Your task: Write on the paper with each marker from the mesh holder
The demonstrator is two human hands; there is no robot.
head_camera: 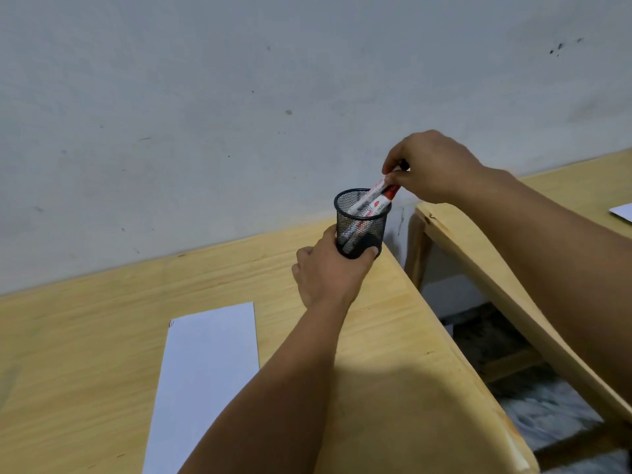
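A black mesh holder [359, 217] stands near the far right corner of the wooden table [102, 336]. My left hand [328, 271] grips its base. Inside lean white markers with red labels [371, 203], their tops sticking out over the rim. My right hand [427, 165] is above the holder, its fingers pinched on the top of a marker; a black cap end shows at the fingertips. A white sheet of paper [208, 378] lies flat on the table, to the left of my left forearm.
A grey wall [239, 97] runs right behind the table. A second wooden table [478, 254] stands to the right across a narrow gap, with a white sheet corner [622, 213] on it. Patterned floor [547, 412] shows between them.
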